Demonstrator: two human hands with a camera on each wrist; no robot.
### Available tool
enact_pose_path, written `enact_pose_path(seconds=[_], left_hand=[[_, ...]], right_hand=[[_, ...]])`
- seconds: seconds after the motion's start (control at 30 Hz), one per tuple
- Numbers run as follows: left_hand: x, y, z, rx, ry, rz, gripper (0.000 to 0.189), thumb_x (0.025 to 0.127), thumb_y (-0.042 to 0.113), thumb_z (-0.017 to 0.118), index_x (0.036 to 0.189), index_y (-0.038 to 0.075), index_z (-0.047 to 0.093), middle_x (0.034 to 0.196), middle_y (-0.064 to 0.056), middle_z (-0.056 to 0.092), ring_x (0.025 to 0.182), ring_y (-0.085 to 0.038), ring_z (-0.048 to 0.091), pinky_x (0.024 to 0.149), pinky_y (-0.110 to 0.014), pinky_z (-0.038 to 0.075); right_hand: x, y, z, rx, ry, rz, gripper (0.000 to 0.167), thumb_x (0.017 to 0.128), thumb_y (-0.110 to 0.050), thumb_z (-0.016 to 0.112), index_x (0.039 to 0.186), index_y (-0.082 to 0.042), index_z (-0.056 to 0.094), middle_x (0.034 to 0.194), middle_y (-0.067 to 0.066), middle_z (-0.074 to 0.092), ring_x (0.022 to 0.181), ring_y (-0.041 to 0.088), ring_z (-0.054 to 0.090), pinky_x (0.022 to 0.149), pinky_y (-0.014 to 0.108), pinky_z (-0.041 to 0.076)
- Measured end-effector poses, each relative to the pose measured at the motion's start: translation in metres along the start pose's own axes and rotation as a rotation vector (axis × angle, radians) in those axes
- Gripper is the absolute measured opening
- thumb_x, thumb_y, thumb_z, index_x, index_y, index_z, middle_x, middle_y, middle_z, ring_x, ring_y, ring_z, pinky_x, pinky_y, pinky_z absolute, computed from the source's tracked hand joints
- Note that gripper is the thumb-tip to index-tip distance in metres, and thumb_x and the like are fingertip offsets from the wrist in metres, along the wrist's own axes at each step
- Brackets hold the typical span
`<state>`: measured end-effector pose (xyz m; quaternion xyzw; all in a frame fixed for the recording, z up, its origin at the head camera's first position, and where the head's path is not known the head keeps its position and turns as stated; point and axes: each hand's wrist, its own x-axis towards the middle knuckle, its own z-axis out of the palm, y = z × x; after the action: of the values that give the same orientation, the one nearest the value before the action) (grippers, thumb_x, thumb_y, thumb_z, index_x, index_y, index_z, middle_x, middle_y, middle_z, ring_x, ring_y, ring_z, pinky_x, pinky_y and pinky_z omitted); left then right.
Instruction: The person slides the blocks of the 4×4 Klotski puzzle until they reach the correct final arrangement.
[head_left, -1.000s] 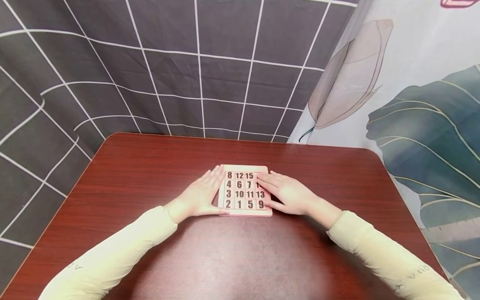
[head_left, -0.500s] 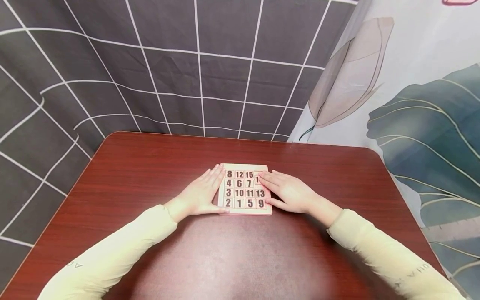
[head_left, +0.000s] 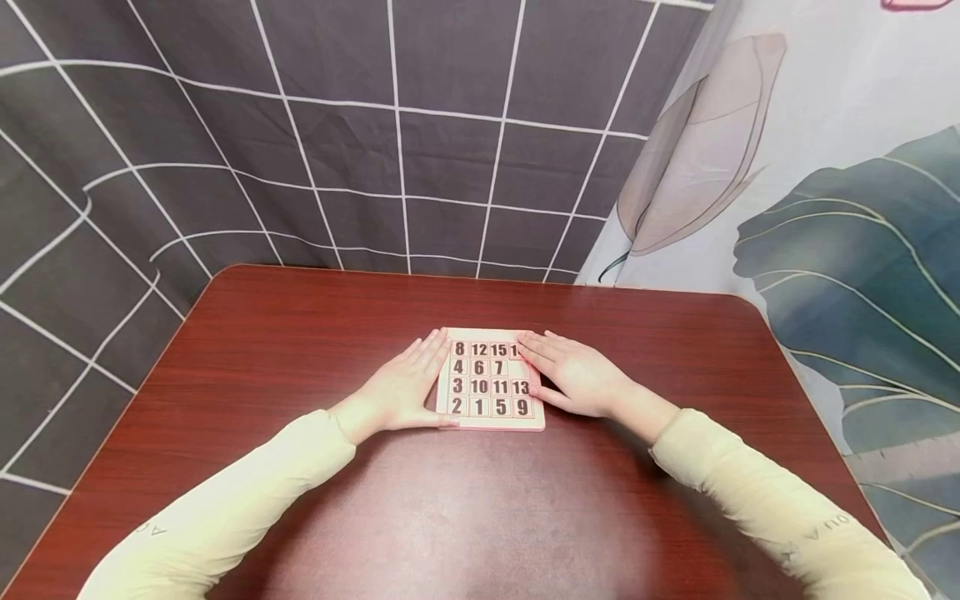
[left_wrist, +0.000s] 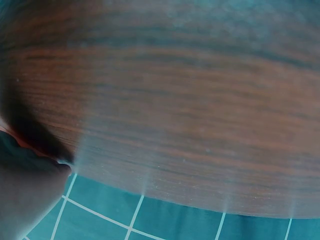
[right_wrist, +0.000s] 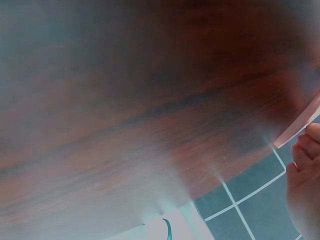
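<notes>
In the head view a white sliding number puzzle (head_left: 491,421) lies flat on the table, its tiles printed with black numbers. My left hand (head_left: 393,390) lies along its left side, fingers straight at the upper left corner and thumb across the lower left corner. Over the right side, my right hand (head_left: 588,377) has its straight fingertips on the top right tile (head_left: 515,350) and partly covers it. Its thumb touches the frame's right edge near the 13 tile (head_left: 521,387). A gap without a tile shows right of the 7 tile (head_left: 498,367).
The reddish-brown wooden table (head_left: 337,308) extends around the puzzle. Behind it hangs a dark grey curtain (head_left: 450,158) with white grid lines, and a leaf-patterned curtain (head_left: 825,250) hangs at the right. Both wrist views show mostly tabletop.
The right fingertips have slid a tile upward in the right column, from the second row into the top row, leaving the gap below it. The left hand has stayed in place.
</notes>
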<state>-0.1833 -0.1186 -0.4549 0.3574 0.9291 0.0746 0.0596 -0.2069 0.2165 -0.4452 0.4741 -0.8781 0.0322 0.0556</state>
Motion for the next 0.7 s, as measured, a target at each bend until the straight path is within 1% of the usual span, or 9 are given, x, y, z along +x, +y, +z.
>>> enact_pose_path(seconds=[0.2,0.3,0.43,0.57,0.7], left_hand=[[0.001,-0.001,0.003,0.007,0.003,-0.003,0.121,0.09,0.069,0.069,0.164,-0.013,0.021,0.174,-0.031,0.019,0.164,-0.042,0.021,0.134,-0.052,0.025],[0.002,-0.001,0.004,0.009,-0.003,-0.01,0.122,0.089,0.071,0.068,0.164,-0.011,0.019,0.174,-0.03,0.017,0.164,-0.041,0.02,0.135,-0.051,0.024],[0.002,-0.002,0.005,0.011,-0.013,-0.013,0.123,0.089,0.073,0.066,0.165,-0.011,0.018,0.175,-0.029,0.016,0.165,-0.04,0.018,0.136,-0.049,0.022],[0.002,-0.003,0.006,0.014,-0.011,-0.012,0.123,0.089,0.074,0.066,0.165,-0.011,0.018,0.175,-0.029,0.016,0.165,-0.04,0.018,0.136,-0.049,0.022],[0.002,-0.002,0.005,0.006,-0.001,-0.006,0.123,0.089,0.072,0.068,0.165,-0.011,0.019,0.174,-0.03,0.018,0.164,-0.041,0.019,0.135,-0.05,0.023]], right_hand=[[-0.014,-0.012,-0.005,0.007,0.011,-0.025,0.068,0.099,-0.04,0.071,0.151,0.001,0.056,0.16,0.017,0.055,0.149,0.032,0.053,0.126,0.051,0.041],[-0.023,-0.019,-0.007,0.01,0.007,-0.054,0.068,0.1,-0.041,0.07,0.152,0.0,0.056,0.161,0.016,0.054,0.15,0.031,0.053,0.126,0.051,0.042],[-0.031,-0.026,-0.008,0.013,0.004,-0.096,0.065,0.101,-0.04,0.069,0.15,0.0,0.058,0.159,0.016,0.056,0.148,0.03,0.054,0.124,0.051,0.044],[-0.032,-0.029,-0.008,0.008,0.007,-0.114,0.062,0.101,-0.039,0.07,0.148,0.0,0.06,0.156,0.016,0.059,0.146,0.03,0.057,0.122,0.05,0.046],[-0.028,-0.026,-0.007,0.001,0.002,-0.099,0.064,0.1,-0.04,0.07,0.149,0.0,0.06,0.157,0.016,0.058,0.147,0.029,0.056,0.123,0.05,0.046]])
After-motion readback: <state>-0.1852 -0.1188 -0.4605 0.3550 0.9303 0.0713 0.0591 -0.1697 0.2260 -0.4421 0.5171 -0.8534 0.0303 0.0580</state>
